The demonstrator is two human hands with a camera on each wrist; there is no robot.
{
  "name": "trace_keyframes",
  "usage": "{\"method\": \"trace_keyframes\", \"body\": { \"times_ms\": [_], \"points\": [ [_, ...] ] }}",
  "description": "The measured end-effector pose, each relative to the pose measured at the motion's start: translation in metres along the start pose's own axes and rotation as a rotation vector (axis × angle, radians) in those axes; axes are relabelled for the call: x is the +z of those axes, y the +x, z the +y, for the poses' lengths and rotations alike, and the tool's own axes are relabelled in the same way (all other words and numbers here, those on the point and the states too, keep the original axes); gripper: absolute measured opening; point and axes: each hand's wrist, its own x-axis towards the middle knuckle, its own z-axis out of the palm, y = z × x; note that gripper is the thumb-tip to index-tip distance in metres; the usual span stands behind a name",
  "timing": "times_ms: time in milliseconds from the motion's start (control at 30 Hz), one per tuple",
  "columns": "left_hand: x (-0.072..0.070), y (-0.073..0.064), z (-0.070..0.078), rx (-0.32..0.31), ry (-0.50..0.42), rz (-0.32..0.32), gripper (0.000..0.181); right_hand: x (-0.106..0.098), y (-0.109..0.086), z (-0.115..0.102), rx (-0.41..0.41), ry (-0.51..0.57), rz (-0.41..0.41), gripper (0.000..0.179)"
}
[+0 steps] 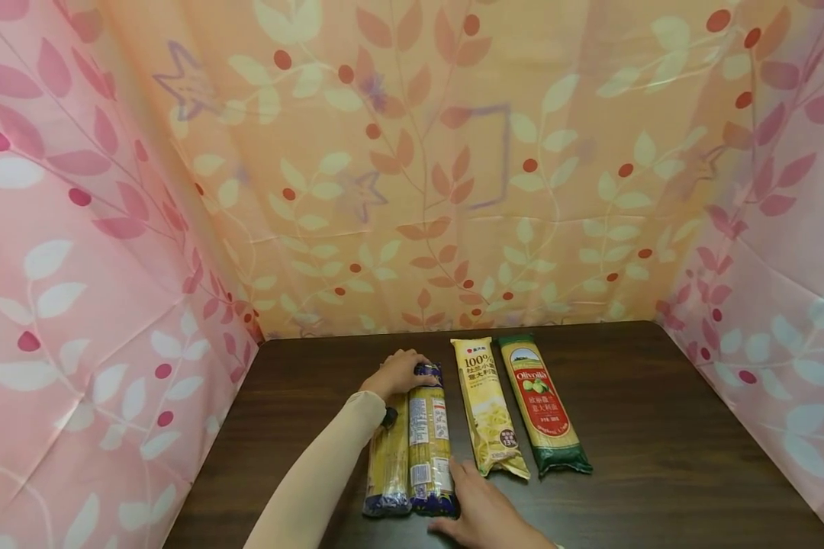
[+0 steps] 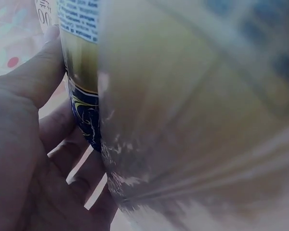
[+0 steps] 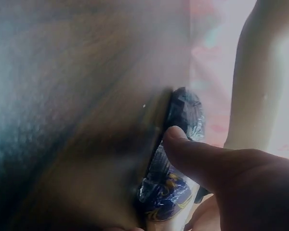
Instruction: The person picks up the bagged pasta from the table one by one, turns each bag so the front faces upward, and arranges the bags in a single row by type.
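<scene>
At the table's point(image 1: 659, 457) near-left part, two hands on pasta packs. Left hand point(image 1: 400, 374): reaches across the clear pack point(image 1: 389, 465), fingers bent round the far end of the blue pack point(image 1: 429, 435), gaps between them; light sleeve point(image 1: 316, 473) to the wrist. Right hand point(image 1: 487, 507): loosely open, fingers along the blue pack's right edge, thumb against its near end; not closed round it.

Blue pack lies flat, lengthwise, printed panels up, blue at both ends. Clear pack flat alongside on the left, touching, near ends almost level.

Just right, yellow pack point(image 1: 489, 412), tilted slightly, front up, "100%" near its top. Beyond it, green pack point(image 1: 544, 408), red label, similar slant, narrow gap between. Table dark, wood-grained. Leaf-print cloth point(image 1: 419, 152) behind and at both sides.
</scene>
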Motion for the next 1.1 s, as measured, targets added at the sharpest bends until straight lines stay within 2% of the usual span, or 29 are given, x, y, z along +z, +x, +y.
{"method": "trace_keyframes", "body": {
  "times_ms": [300,433,733,933,1100],
  "points": [
    [-0.005,-0.005,0.008,0.025,0.000,-0.029,0.053,0.004,-0.001,-0.002,0.006,-0.091,0.088,0.106],
    [-0.007,-0.005,0.010,0.025,-0.008,-0.037,0.051,0.004,0.000,-0.002,0.001,-0.117,0.093,0.103],
    [-0.008,-0.004,0.006,0.016,0.022,-0.057,0.056,0.003,0.006,0.001,-0.019,-0.106,0.130,0.086],
    [-0.010,-0.002,-0.001,0.021,-0.018,-0.060,0.060,0.004,0.010,0.003,-0.054,-0.097,0.149,0.077],
    [-0.012,-0.001,-0.002,0.055,-0.088,-0.074,0.052,0.003,0.008,0.003,-0.076,-0.054,0.163,0.071]
  ]
}}
